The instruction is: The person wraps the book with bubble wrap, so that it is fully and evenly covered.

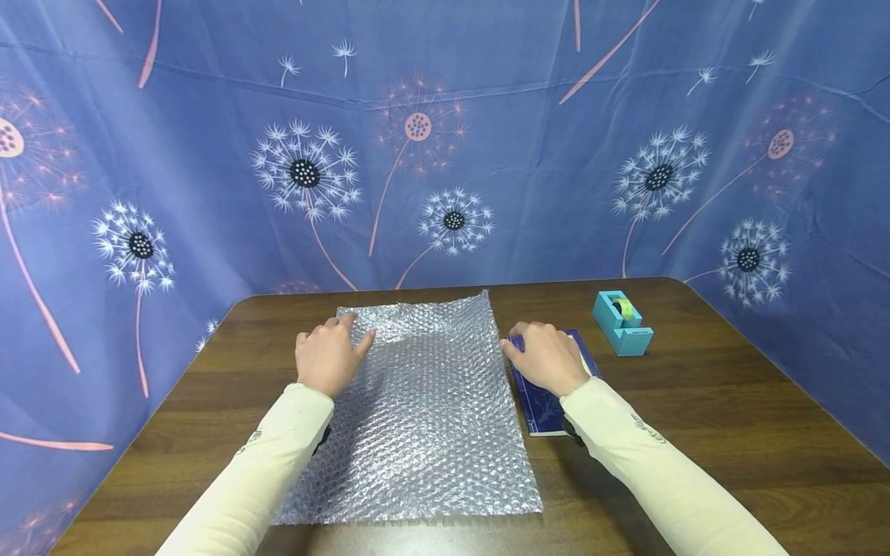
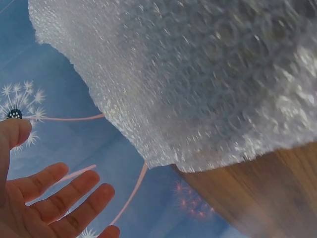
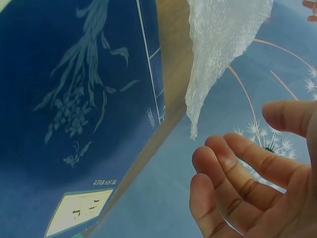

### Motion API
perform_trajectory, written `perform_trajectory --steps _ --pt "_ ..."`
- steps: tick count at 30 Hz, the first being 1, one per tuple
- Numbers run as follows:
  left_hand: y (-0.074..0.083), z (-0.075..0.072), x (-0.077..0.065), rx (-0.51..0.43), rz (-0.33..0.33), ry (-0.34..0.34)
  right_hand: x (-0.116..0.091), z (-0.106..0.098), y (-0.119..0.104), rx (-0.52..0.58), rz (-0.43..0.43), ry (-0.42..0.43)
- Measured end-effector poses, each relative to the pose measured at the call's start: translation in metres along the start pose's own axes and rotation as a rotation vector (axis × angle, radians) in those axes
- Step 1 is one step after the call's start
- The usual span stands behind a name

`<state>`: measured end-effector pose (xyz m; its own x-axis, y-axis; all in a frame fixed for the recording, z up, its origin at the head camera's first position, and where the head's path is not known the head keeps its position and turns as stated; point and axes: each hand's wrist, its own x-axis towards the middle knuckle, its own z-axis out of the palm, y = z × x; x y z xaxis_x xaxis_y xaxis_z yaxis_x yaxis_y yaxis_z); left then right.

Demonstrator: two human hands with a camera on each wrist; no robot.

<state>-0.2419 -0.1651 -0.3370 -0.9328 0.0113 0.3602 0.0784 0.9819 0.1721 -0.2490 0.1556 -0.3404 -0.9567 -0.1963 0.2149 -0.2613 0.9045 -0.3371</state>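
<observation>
A sheet of clear bubble wrap (image 1: 431, 417) lies flat on the table, its far edge slightly raised. Over its upper left part hovers my left hand (image 1: 328, 357), fingers spread and holding nothing; the left wrist view shows the palm (image 2: 44, 213) apart from the sheet (image 2: 208, 84). To the right of the wrap lies a dark blue book (image 1: 541, 405) with a pale plant drawing on its cover (image 3: 74, 99). My right hand (image 1: 548, 359) is above the book, hiding part of it. Its fingers (image 3: 237, 193) are loosely bent with nothing between them.
A turquoise tape dispenser (image 1: 619, 328) with a yellow-green roll (image 1: 623, 309) stands at the back right of the brown wooden table (image 1: 709, 417). Behind the table hangs a blue curtain (image 1: 528, 185) printed with dandelions.
</observation>
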Motion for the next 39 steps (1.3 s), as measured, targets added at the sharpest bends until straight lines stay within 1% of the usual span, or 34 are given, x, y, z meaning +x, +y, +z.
perform_trajectory --steps 5,11,17,23,26,31,36,39 --pt "-0.006 -0.003 0.002 0.011 -0.008 -0.029 -0.002 0.001 -0.001 0.015 0.012 -0.008" --pt "-0.015 -0.008 0.0 0.022 -0.031 -0.06 -0.005 0.004 -0.001 0.016 0.001 -0.032" --pt "-0.025 -0.012 -0.003 0.002 -0.091 -0.143 -0.007 0.007 -0.001 0.029 0.022 -0.077" --pt "-0.039 -0.014 -0.009 -0.001 -0.17 -0.204 -0.01 0.009 -0.002 0.042 0.039 -0.123" --pt "-0.047 -0.014 -0.009 0.003 -0.203 -0.255 -0.012 0.01 -0.002 0.051 0.05 -0.141" --pt "-0.057 -0.013 -0.008 -0.015 -0.239 -0.361 -0.015 0.013 -0.002 0.069 0.069 -0.165" --pt "-0.061 -0.015 -0.01 -0.03 -0.26 -0.465 -0.016 0.015 -0.001 0.079 0.081 -0.186" --pt "-0.062 -0.015 -0.01 -0.041 -0.263 -0.498 -0.017 0.018 -0.001 0.091 0.075 -0.185"
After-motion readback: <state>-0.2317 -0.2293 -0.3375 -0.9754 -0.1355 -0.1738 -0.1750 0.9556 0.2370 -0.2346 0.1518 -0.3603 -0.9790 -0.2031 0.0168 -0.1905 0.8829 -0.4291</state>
